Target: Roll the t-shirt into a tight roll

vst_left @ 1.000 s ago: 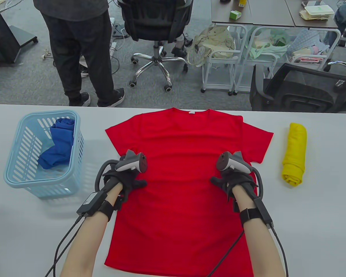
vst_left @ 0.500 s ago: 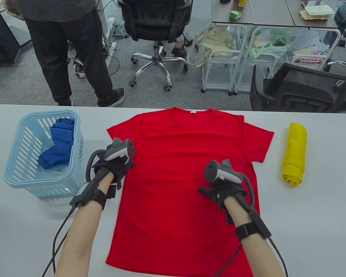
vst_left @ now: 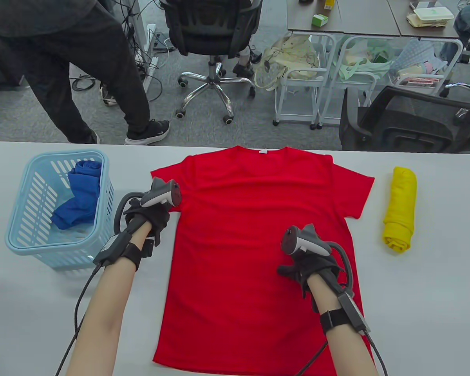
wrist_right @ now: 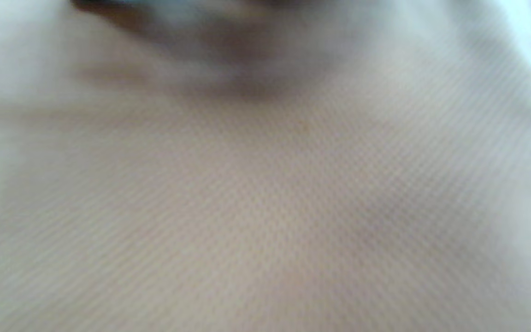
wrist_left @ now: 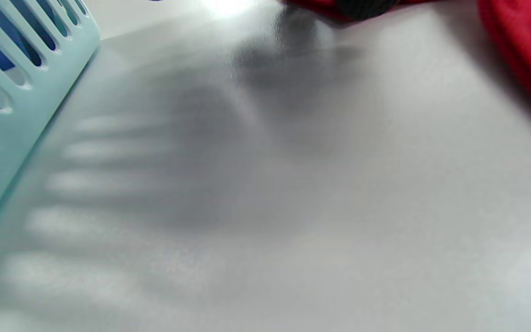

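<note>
A red t-shirt [vst_left: 254,235] lies flat on the white table [vst_left: 415,313], collar at the far side. My left hand [vst_left: 154,224] is at the edge of the shirt's left sleeve; its fingers are hidden under the tracker. In the left wrist view a dark fingertip [wrist_left: 362,4] touches red cloth [wrist_left: 523,50] at the top edge. My right hand [vst_left: 303,271] rests flat on the right side of the shirt's body, thumb out to the left. The right wrist view shows only blurred, washed-out fabric [wrist_right: 265,198] close up.
A light blue basket [vst_left: 27,239] holding a blue garment [vst_left: 80,196] stands at the table's left, also in the left wrist view [wrist_left: 12,101]. A rolled yellow shirt [vst_left: 400,209] lies at the right. A person and office chairs stand beyond the far edge.
My left hand moved left off the shirt's body to the left sleeve. My right hand moved toward me and slightly left. The shirt shifted a little to the right.
</note>
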`<state>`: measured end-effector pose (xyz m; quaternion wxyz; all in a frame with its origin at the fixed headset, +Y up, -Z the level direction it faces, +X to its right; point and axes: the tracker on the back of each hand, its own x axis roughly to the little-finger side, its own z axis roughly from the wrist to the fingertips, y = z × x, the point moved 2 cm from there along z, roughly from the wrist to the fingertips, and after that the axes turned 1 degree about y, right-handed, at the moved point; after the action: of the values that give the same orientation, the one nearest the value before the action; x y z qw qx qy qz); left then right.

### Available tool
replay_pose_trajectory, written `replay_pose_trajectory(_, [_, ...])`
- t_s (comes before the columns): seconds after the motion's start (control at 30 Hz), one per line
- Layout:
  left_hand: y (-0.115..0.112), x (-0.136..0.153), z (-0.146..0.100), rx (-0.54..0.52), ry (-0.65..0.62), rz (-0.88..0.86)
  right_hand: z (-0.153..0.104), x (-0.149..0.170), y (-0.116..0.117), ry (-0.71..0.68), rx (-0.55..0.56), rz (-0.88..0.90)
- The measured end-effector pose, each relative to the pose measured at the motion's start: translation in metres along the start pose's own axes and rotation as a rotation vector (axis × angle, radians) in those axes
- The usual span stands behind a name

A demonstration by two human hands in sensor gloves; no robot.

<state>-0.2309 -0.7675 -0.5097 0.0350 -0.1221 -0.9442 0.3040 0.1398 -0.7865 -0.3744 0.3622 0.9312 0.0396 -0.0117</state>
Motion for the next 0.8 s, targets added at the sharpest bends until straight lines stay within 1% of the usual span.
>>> replay_pose_trajectory(0.1, [0.010,0.003,-0.001,-0.052,0.039,0.049,-0.019,-0.032,-0.004,-0.119,0.055,0.003])
replay_pose_trajectory(0.23, [0.021,0.008,-0.001,-0.109,0.073,0.066,-0.045,-0.087,-0.007,-0.245,0.131,-0.102])
replay_pose_trajectory(0.3, [0.023,0.006,0.000,-0.125,0.066,0.073,-0.059,-0.125,-0.003,-0.311,0.173,-0.183])
replay_pose_trajectory(0.4, [0.025,-0.001,0.001,-0.141,0.049,0.130,-0.077,-0.169,0.007,-0.329,0.257,-0.374])
replay_pose_trajectory(0.43, [0.025,-0.005,0.002,-0.140,0.032,0.139,-0.083,-0.185,0.012,-0.363,0.277,-0.429])
replay_pose_trajectory(0.47, [0.024,-0.009,0.003,-0.137,0.005,0.133,-0.087,-0.196,0.017,-0.399,0.278,-0.438])
replay_pose_trajectory(0.53, [0.021,-0.020,0.004,-0.129,-0.035,0.120,-0.096,-0.220,0.028,-0.508,0.242,-0.420])
replay_pose_trajectory(0.63, [0.016,-0.034,0.006,-0.125,-0.065,0.133,-0.103,-0.243,0.039,-0.630,0.191,-0.395])
replay_pose_trajectory(0.73, [0.015,-0.044,0.009,-0.151,-0.063,0.153,-0.107,-0.257,0.046,-0.696,0.172,-0.386])
replay_pose_trajectory(0.8, [0.018,-0.047,0.011,-0.170,-0.055,0.173,-0.108,-0.265,0.051,-0.690,0.195,-0.451])
